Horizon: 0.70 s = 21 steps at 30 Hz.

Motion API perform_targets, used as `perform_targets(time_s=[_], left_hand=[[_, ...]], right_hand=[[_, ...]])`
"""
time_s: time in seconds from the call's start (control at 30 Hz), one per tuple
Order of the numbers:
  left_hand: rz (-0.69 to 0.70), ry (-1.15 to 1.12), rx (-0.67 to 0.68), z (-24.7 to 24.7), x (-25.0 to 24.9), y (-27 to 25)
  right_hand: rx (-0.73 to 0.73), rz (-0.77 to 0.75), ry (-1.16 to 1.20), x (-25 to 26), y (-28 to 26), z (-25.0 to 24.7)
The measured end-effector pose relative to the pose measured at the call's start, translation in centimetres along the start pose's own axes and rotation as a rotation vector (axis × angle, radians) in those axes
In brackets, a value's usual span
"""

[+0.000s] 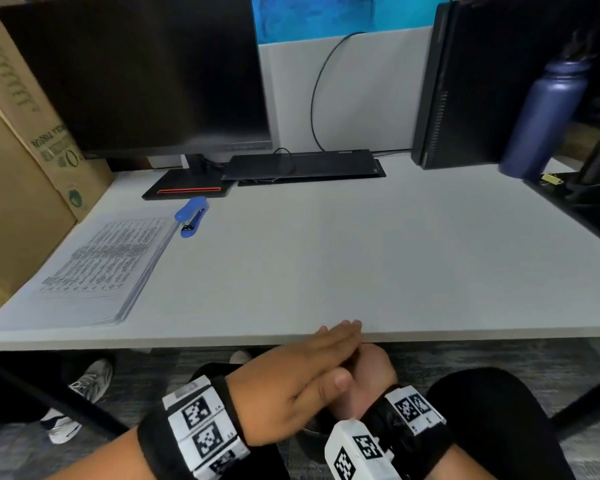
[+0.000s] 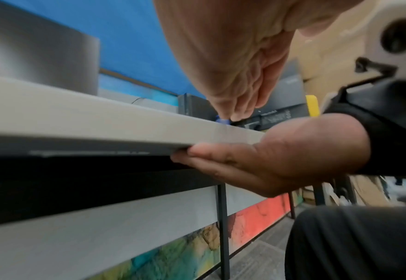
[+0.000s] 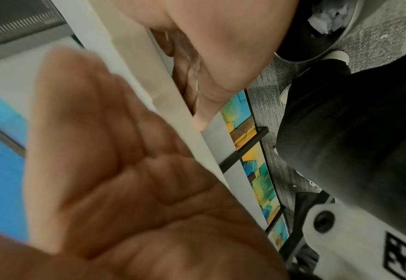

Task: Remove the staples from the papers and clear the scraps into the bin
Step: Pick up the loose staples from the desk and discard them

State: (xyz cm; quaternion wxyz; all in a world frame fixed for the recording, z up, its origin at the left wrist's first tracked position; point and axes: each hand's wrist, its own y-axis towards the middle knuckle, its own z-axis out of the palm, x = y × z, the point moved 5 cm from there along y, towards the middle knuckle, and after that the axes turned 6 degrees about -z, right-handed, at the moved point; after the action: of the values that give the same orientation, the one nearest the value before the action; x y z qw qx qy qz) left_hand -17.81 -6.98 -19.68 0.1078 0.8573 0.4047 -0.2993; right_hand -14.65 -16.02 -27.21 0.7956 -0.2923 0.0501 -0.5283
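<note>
A stack of printed papers (image 1: 97, 265) lies at the desk's left end, with a blue stapler (image 1: 192, 216) just beyond it. My left hand (image 1: 326, 344) is flat, fingers straight, its fingertips on the desk's front edge (image 1: 430, 336). My right hand (image 1: 374, 365) sits under it just below that edge, palm up and cupped; in the left wrist view the right hand (image 2: 281, 157) touches the edge's underside. The right wrist view shows my right palm (image 3: 125, 180) open, with no scraps visible on it. A dark bin (image 3: 317, 28) with crumpled paper stands on the floor below.
A monitor (image 1: 136, 74), a dock (image 1: 302, 164) and a black computer case (image 1: 465, 81) line the back of the desk. A navy bottle (image 1: 544, 119) and a black tray (image 1: 575, 206) stand at right. Cardboard boxes (image 1: 18, 168) lean at left. My knee (image 1: 499, 410) is under the desk.
</note>
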Motion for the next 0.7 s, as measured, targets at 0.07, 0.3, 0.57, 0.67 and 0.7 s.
perform_targets(time_s=[0.07,0.3,0.57,0.67,0.7], left_hand=[[-0.067,-0.027,-0.154,-1.5,1.6,0.1],[-0.392,0.447,-0.065,-3.1,4.9,1.1],[0.222,0.283,-0.275,-2.5,1.8,-1.5],[-0.034,0.295,-0.612,-7.0,6.2,-2.6],[-0.092,0.317,-0.685,-8.2,7.8,-3.1]], right_hand=[[0.007,-0.033,0.074,0.0,-0.1,0.2],[0.026,-0.067,0.123,-0.2,0.7,-0.1],[-0.016,0.038,-0.062,0.2,0.7,-1.5],[-0.095,0.069,-0.24,0.5,2.1,-3.1],[-0.121,0.089,-0.307,0.8,2.6,-3.7]])
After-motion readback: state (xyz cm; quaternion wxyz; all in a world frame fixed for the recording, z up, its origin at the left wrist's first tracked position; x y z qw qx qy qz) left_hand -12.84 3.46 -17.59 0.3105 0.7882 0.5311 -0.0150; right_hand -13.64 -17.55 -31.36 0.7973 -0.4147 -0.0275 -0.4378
